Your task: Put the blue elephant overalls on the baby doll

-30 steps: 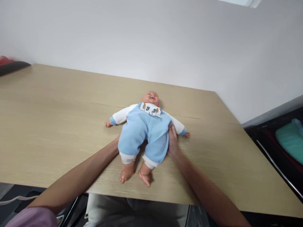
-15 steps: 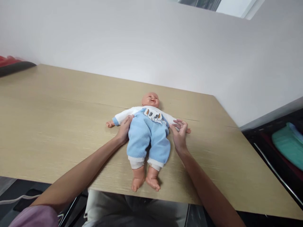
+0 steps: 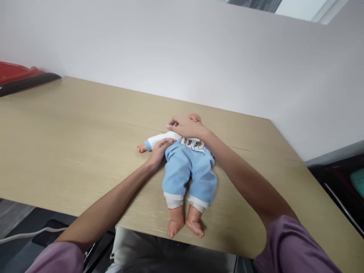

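A baby doll [image 3: 190, 163] lies on its back on the table, feet toward me, in light blue overalls with an animal face on the bib and a white top. My left hand [image 3: 160, 151] grips the doll's side just below the armpit, its fingers on the blue cloth. Across the doll's upper chest reaches my right hand [image 3: 184, 127], fingers bent and apart above the white shoulder at the left. That hand and forearm hide the doll's chin, neck and the arm on the right. The doll's other arm [image 3: 155, 141] stretches out to the left.
The wooden table [image 3: 85, 159] meets a white wall [image 3: 159, 49] at the back. A red item [image 3: 17, 72] stands at the far left. Beyond the right edge is a black object [image 3: 335, 182] with green cloth. Below the left edge lie a phone [image 3: 48, 233] and white cable [image 3: 31, 234].
My right hand has left the doll's sleeve at the right and crossed over its chest to the left shoulder. My left hand stays at the doll's side. The view has shifted slightly left.
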{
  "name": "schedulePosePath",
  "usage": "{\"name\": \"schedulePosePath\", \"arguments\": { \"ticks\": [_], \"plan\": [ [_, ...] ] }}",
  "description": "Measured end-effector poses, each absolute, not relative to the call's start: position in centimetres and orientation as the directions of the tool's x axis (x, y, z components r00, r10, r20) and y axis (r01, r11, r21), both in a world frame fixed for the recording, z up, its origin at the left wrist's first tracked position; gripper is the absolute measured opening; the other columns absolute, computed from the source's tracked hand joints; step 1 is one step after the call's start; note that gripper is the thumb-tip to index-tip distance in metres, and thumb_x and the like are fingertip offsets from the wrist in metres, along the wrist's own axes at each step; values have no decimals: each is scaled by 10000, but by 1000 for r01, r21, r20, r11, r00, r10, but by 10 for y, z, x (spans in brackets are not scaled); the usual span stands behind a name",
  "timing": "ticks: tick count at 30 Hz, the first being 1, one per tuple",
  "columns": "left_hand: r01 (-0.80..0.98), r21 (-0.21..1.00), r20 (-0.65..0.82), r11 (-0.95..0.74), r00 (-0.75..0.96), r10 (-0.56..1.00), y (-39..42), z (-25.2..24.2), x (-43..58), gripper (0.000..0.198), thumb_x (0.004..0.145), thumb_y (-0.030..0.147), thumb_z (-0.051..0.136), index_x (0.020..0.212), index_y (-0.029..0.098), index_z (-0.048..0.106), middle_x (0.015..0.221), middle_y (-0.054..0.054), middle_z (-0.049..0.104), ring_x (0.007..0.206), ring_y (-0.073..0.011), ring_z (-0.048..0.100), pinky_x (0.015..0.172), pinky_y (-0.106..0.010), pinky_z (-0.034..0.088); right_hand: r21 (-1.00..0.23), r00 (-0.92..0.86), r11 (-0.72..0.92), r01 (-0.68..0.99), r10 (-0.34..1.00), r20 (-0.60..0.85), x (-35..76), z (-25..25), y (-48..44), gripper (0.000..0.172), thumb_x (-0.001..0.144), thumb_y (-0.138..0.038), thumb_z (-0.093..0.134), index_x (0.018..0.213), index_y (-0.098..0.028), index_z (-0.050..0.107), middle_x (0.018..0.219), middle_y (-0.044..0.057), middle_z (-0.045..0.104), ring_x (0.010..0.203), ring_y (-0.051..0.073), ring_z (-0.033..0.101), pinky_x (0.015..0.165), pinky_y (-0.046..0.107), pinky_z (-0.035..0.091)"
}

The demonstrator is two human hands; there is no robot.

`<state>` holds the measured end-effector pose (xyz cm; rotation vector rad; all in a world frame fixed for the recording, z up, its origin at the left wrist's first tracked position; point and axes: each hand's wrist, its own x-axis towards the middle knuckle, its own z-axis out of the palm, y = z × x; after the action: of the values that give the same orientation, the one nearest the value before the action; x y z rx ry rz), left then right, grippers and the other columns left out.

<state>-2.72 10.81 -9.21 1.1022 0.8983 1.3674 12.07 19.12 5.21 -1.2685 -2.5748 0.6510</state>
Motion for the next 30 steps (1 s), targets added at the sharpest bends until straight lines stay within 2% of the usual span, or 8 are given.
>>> {"name": "schedulePosePath", "arguments": {
  "ticks": [4,8,13,20,22,24,28,30],
  "plan": [
    [-221,965,161,-139,89,983,105,-88,-32,393,863,502,870,1085,202,745,1009,-39,704,928,-204,631,854,-314,491,-413,-686,574,707,700,-201,82,45,225,148,961,-243,813,1093,-175,814,1205,95,836,1122,249,755,979,309,558],
    [-146,970,218,-194,170,961,101,-82,-32,339,837,469,906,953,192,750,958,-31,662,917,-203,576,849,-320,448,-463,-740,597,655,631,-235,58,30,240,311,1029,-387,794,1218,-141,772,1218,83,792,1068,223,759,989,390,618],
    [-155,963,251,-220,227,941,97,-85,-25,385,910,546,849,984,199,698,993,-35,647,910,-195,567,828,-315,434,-505,-771,608,612,602,-209,46,14,241,434,1075,-448,741,1387,-152,686,1357,89,713,1181,290,723,986,454,654],
    [-383,895,256,-231,16,967,99,-86,-17,462,984,641,765,1122,257,548,869,10,699,796,-170,654,793,-295,520,-595,-782,606,528,621,-62,88,19,252,280,1064,-311,666,1314,-185,665,1308,82,749,1132,251,702,1004,388,594],
    [-280,908,302,-311,-77,950,101,-86,-22,417,1019,618,730,1149,260,562,863,1,733,782,-180,688,782,-304,546,-686,-764,566,458,645,22,104,15,251,273,1033,-277,613,1296,-204,624,1261,71,747,1121,240,682,972,330,570],
    [-43,896,430,-442,-162,888,104,-85,-31,349,1049,573,707,1140,245,629,933,-33,772,835,-191,720,815,-318,566,-775,-736,507,378,672,80,115,7,246,331,1011,-314,617,1325,-224,564,1154,53,727,1028,225,675,887,308,568],
    [448,681,710,-579,-212,671,108,-85,-55,261,1107,469,646,1158,229,735,994,-61,796,811,-183,698,821,-330,560,-852,-753,453,264,649,111,124,-10,237,586,965,-369,678,1489,-270,437,1039,-1,671,864,193,623,782,284,538],
    [603,560,791,-568,-185,583,110,-85,-65,252,1125,436,623,1166,224,753,958,-62,801,759,-182,668,802,-337,541,-848,-783,467,249,613,108,124,-15,238,588,928,-332,688,1472,-274,473,1046,-4,657,880,190,618,799,284,529]
  ]
}}
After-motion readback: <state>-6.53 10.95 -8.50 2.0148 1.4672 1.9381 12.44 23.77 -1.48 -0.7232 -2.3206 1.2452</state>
